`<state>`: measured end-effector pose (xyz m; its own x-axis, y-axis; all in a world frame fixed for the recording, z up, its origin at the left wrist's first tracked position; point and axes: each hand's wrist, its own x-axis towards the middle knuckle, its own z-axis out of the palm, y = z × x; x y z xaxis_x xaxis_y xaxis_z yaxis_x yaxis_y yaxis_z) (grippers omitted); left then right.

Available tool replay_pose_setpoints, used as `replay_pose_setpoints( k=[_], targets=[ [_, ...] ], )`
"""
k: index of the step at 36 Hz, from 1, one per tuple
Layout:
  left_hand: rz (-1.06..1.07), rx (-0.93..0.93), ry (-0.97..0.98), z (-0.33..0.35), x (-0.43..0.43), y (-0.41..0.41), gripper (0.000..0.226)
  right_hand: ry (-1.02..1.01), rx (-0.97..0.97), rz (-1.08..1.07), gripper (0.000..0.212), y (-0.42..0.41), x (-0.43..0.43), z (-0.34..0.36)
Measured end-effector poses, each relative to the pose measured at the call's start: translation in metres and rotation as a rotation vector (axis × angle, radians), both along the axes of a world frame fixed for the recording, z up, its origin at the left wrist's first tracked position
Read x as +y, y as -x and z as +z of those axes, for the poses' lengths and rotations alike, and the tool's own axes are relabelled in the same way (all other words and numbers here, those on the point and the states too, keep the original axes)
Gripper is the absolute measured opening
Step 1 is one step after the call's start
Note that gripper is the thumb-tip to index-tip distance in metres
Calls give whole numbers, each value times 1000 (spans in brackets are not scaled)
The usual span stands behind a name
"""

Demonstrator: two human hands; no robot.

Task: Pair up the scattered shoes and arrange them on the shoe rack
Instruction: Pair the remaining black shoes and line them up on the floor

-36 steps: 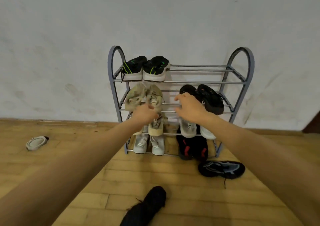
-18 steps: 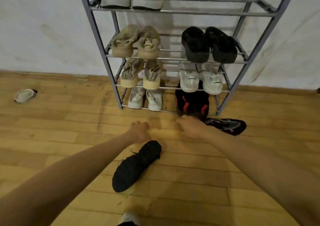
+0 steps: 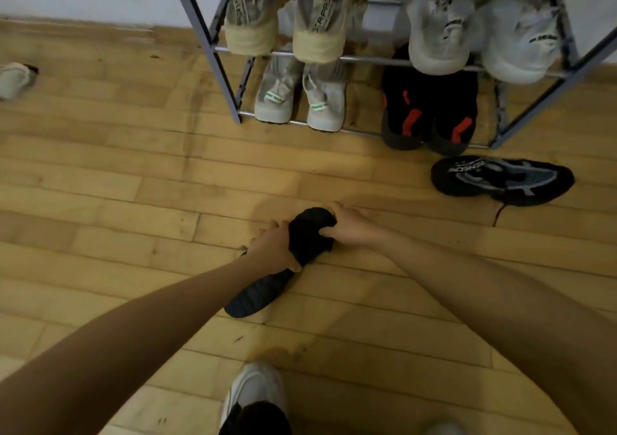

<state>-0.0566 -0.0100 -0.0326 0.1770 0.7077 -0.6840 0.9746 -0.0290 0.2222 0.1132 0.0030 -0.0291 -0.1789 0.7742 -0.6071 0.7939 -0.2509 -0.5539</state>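
black shoe (image 3: 309,237) lay on the floor (image 3: 133,201) in front of the rack (image 3: 212,57), well apart from it. left hand (image 3: 272,249) gripped its middle, fingers curled round it; right hand (image 3: 347,224) gripped its far end. dark sneaker (image 3: 500,179) sat on the floor just beside the rack's right foot. pale shoe (image 3: 13,79) sat at far left. rack's bottom tier held a white pair (image 3: 277,94) and a black-red pair (image 3: 404,114).

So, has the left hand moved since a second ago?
Yes. The left hand dropped from the shoe rack shelves to the floor before it, now gripping the black shoe.
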Motion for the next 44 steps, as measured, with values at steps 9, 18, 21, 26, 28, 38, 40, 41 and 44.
replay_pose_setpoints(
  k=[9,18,21,26,28,38,40,41,44],
  targets=[
    [-244,-46,-506,29,23,-39,79,-179,245,-314,52,-59,2,28],
    [-289,-527,-629,42,20,-105,64,-1020,-245,-46,48,-121,-44,54],
    [-281,-520,-449,31,6,-111,71,-1055,-316,10,49,-130,-61,39],
    [-80,-568,-287,26,-2,-121,45,-935,-242,174,52,-129,-89,11],
    [73,-564,-231,25,-4,-125,37,-846,-205,246,49,-128,-97,6],
    [30,-357,-223,-1,-13,-129,46,-528,-130,-43,31,-149,-74,-3],
    [-72,-341,-236,-3,-18,-130,53,-495,-209,-187,34,-163,-61,-8],
    [-127,-329,-244,-5,-19,-130,56,-472,-259,-265,40,-170,-54,-9],
    [-218,-288,-289,-9,-21,-130,63,-430,-338,-423,61,-186,-31,-11]
  ],
)
